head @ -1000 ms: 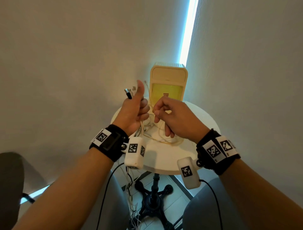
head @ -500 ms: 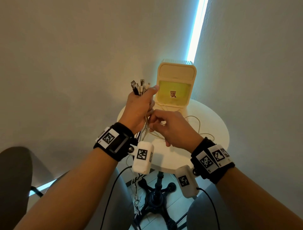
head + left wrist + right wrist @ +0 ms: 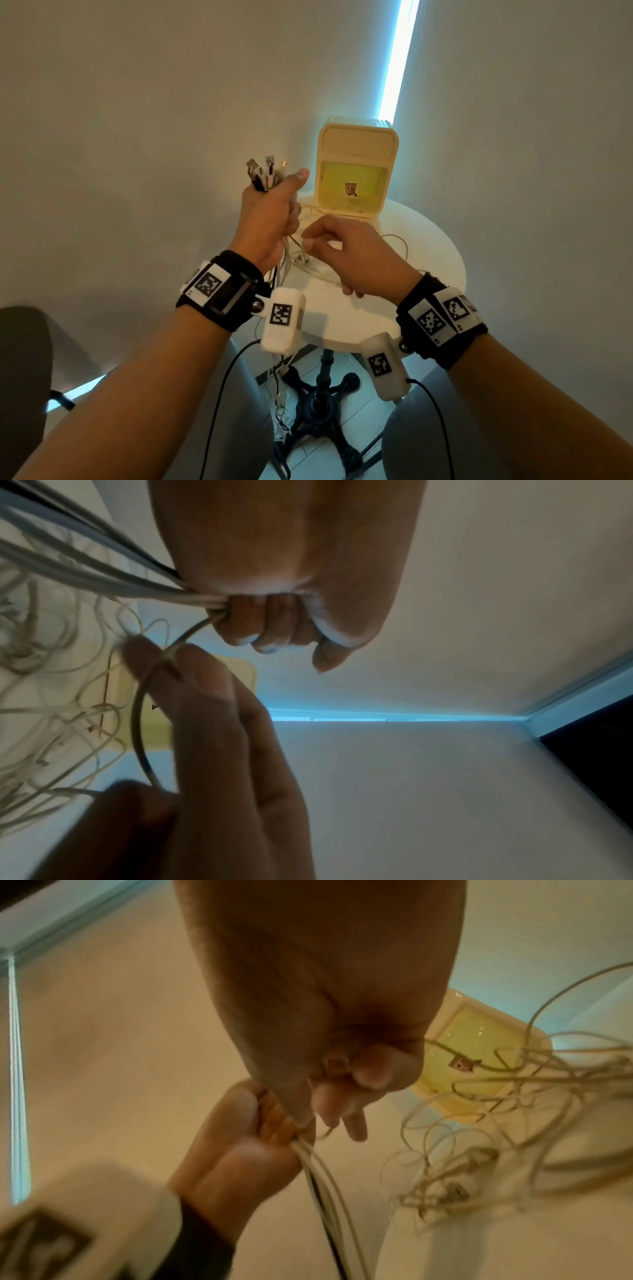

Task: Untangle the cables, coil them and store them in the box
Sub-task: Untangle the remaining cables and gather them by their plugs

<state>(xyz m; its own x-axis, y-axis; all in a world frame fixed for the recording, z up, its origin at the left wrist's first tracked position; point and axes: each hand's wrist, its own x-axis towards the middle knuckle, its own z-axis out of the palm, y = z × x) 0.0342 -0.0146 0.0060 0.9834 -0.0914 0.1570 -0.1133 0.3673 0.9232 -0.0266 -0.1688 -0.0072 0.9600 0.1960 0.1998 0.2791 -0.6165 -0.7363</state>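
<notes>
My left hand (image 3: 272,214) is raised above the table and grips a bundle of cables (image 3: 265,174), white ones and a dark one, with their plugs sticking up out of the fist. The strands hang down from the fist (image 3: 270,615) to a loose tangle of thin cream cables (image 3: 479,1150) on the round white table (image 3: 435,260). My right hand (image 3: 308,241) is just right of the left and pinches one thin cream cable (image 3: 139,723) between thumb and fingers. The cream box (image 3: 358,171) with a yellow-green front stands at the table's back edge.
The small table stands in a corner between two plain walls on a black pedestal base (image 3: 320,407). More cable ends dangle below the table's left edge (image 3: 279,394). A dark chair (image 3: 20,359) is at the left. My knees are under the table's near edge.
My left hand has lifted the cable bundle higher, plugs now well above the table. My right hand has drawn a little to the right, away from the left fist, along a thin cable.
</notes>
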